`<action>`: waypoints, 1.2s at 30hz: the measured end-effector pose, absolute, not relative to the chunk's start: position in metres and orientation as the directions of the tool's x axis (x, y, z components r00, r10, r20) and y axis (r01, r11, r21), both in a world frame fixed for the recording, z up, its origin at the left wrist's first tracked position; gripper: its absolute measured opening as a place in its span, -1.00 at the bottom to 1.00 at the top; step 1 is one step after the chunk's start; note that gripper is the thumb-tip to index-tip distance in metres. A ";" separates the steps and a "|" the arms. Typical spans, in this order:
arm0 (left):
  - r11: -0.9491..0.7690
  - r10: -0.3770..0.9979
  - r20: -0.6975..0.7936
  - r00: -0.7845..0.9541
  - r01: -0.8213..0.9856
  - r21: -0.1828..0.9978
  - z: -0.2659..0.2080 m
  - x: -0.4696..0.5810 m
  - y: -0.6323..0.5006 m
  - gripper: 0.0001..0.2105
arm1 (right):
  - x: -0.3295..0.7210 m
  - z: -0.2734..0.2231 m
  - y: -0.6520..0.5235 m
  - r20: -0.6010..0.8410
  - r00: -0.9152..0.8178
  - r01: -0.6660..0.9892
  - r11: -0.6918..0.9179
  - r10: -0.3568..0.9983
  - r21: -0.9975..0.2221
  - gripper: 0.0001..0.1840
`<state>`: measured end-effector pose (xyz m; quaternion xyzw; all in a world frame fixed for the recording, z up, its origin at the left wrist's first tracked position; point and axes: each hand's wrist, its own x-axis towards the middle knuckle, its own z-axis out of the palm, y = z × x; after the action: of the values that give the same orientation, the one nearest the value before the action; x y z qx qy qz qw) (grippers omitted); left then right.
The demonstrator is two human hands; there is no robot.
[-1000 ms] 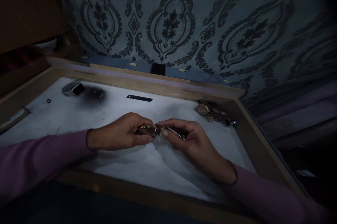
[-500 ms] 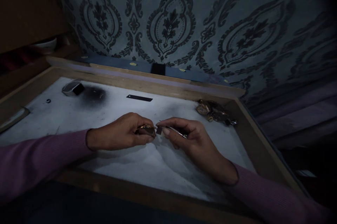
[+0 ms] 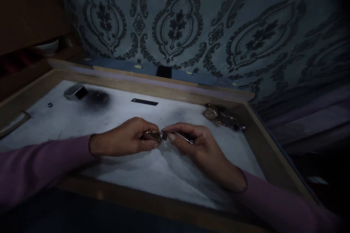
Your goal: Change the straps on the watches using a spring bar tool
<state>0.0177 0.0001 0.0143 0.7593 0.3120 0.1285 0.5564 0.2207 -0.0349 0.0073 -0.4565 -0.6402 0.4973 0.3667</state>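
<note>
My left hand is closed around a gold-rimmed wristwatch, pinching it between thumb and fingers; most of it is hidden by the hand. Just right of it, my right hand pinches a slim metal tool between thumb and fingers. A dark flat end shows at its left, close against the watch edge; whether they touch I cannot tell. Both hands are held over the white surface. Beyond them lies a dark cutter blade with a small hole at one end.
A wooden-rimmed tray with a white base surrounds the hands. Several watches are heaped in its far right corner. At the far left stand a grey boxy object and a small dark curl. Patterned wallpaper rises behind.
Almost nothing differs. The right hand's fingers and the metal tool have shifted very slightly; the left hand keeps its grip on the watch.
</note>
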 end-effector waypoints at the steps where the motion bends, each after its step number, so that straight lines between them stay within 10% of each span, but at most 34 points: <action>1: -0.186 0.616 -0.154 0.772 0.333 0.924 0.015 0.018 0.000 -0.90 | 0.221 0.007 -0.035 0.017 -0.315 0.217 0.089 0.949 -0.972 -0.81; 26: -0.005 0.587 -0.234 0.775 0.292 0.956 0.012 0.018 -0.002 -0.86 | 0.218 0.003 -0.039 0.226 -0.351 0.296 0.337 0.909 -0.894 -0.80; 36: -0.264 0.665 -0.111 0.739 0.371 0.891 0.009 0.016 -0.004 -0.87 | 0.216 0.004 -0.039 0.217 -0.304 0.307 0.311 0.928 -0.899 -0.83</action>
<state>0.0164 -0.0042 0.0093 0.7817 0.3311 0.1446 0.5084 0.2164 -0.0386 0.0041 -0.4371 -0.7063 0.3917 0.3959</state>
